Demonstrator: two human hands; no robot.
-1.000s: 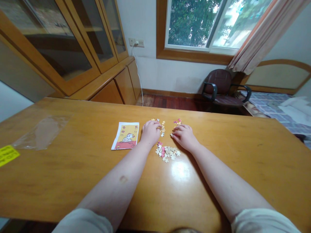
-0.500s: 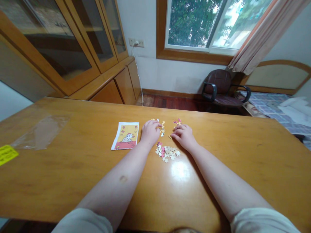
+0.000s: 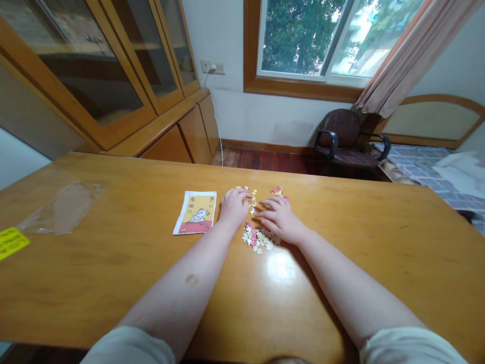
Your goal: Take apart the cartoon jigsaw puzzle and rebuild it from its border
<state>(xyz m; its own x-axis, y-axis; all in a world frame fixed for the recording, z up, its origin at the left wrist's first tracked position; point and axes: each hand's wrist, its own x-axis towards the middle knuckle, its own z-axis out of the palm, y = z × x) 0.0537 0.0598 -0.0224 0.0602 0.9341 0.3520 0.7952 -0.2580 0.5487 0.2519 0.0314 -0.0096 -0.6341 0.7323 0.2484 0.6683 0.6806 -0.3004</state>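
Observation:
My left hand rests on the wooden table with fingers curled, fingertips at a small row of yellow puzzle pieces. My right hand lies flat with fingers stretched toward the left, over the near pile of white and pink puzzle pieces. A few pink and yellow pieces lie just beyond its fingers. A reference picture card with a white animal on yellow and red lies left of my left hand.
A clear plastic bag and a yellow note lie at the table's left. Wooden glass-door cabinets stand behind on the left. A dark armchair and a bed stand beyond the far edge under the window.
My right hand has slid left and nearer, its fingers now stretched out over the near pile. My left hand has stayed in place.

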